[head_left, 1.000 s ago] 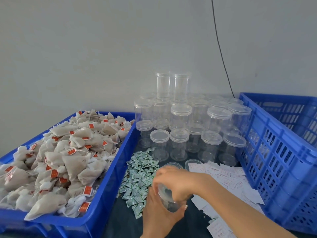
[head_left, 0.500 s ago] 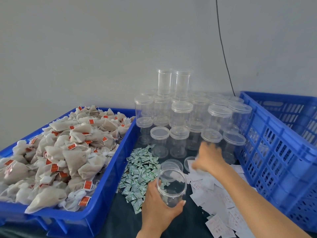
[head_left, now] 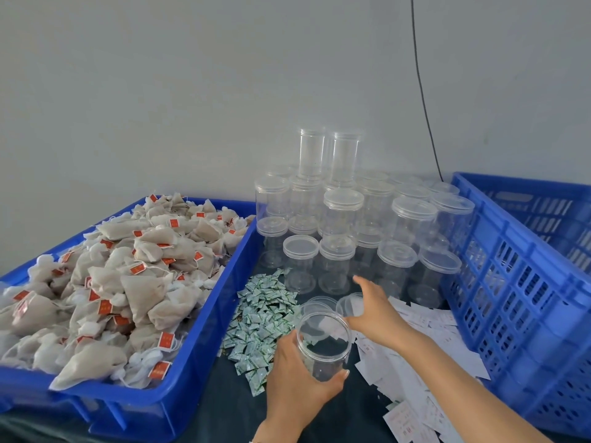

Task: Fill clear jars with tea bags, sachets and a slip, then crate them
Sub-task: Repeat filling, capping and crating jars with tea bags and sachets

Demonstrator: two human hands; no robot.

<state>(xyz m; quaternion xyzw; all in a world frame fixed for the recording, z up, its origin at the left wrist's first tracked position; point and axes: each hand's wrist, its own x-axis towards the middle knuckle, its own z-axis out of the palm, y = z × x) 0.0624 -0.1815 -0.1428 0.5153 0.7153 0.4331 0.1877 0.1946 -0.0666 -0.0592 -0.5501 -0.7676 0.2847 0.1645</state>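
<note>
Left hand (head_left: 297,375) has its grip wrapped round an open clear jar (head_left: 323,343), tilted, near the surface's front edge between the green sachets (head_left: 260,321) and the paper slips (head_left: 425,343). Right hand (head_left: 374,314) is spread wide over the slips, touching a loose lid (head_left: 350,306). Tea bags (head_left: 128,282) fill the tray by the left edge.

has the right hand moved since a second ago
Yes. The right hand was on top of the open jar that the left hand holds; now it is off it, toward the paper slips.

Bare forearms, no sleeves in view
</note>
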